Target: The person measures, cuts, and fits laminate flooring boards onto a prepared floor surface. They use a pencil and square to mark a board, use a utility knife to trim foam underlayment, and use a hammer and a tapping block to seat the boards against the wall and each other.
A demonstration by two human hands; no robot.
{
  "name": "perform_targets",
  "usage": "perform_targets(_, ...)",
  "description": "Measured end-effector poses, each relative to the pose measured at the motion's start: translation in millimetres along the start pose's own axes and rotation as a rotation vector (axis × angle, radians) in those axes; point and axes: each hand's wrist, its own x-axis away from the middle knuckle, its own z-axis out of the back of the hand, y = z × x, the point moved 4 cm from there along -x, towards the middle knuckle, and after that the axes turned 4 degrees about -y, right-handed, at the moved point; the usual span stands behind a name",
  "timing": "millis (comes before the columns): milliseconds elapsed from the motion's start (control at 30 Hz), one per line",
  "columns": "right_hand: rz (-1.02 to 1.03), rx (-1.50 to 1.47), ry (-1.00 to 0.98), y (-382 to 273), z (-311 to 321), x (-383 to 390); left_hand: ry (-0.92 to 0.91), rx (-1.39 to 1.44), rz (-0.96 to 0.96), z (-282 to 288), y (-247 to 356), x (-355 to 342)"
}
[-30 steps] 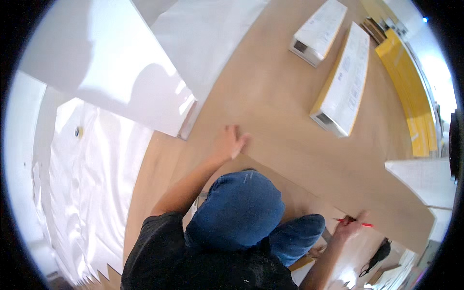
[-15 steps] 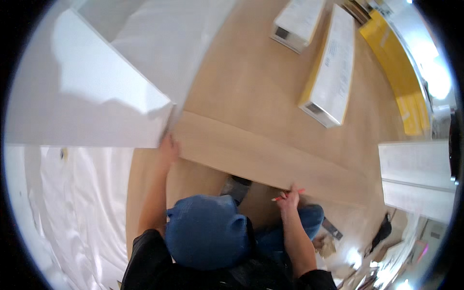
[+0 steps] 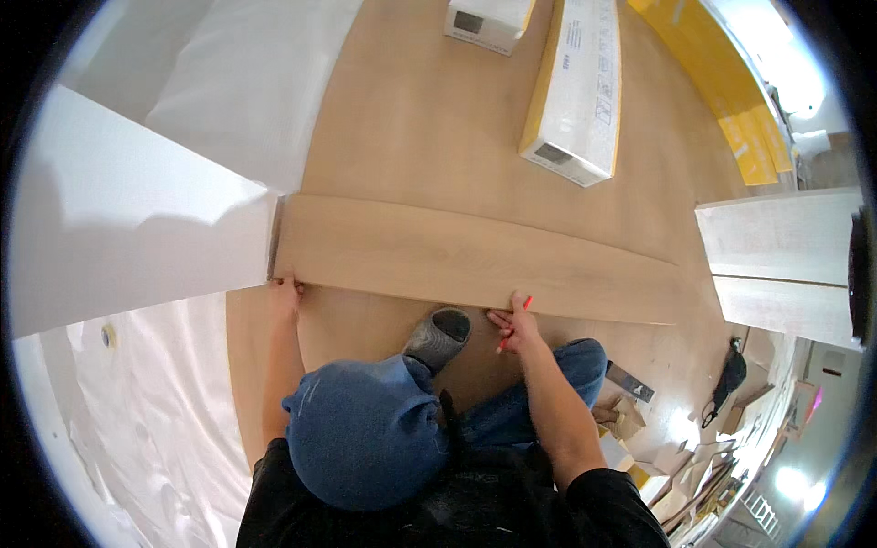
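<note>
Tan wood under both hands: had the plank (image 3: pixel 457 256) crosswise on the floor (image 3: pixel 393 128), below a long white-and-yellow carton (image 3: pixel 575 100) at one o'clock. Held the left hand (image 3: pixel 288 294) at the plank's eight o'clock corner with fingers curled, just beside the white panel (image 3: pixel 155 215) at nine; could not tell whether pinching the edge. Pinched a red pencil (image 3: pixel 527 304) in the right hand (image 3: pixel 519 327), at the plank's near edge, toward five. Rested a grey-covered foot (image 3: pixel 437 342) at six.

Long white box (image 3: pixel 575 96) beside shorter box (image 3: pixel 493 29); small roll (image 3: pixel 111 335) on white sheeting (image 3: pixel 174 420); yellow panels (image 3: pixel 717 82) upper right.
</note>
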Motion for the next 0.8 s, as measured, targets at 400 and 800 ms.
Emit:
perform_targets(400,0.52,-0.569,0.401,-142.4,249.5,9.8,0.077,0.35,0.003,-28.0,17.0,10.2)
perform_targets(800,0.313,-0.438,0.512,-109.4,291.6,-60.1,0.189,0.133,-0.079,13.1,-8.0,-7.9)
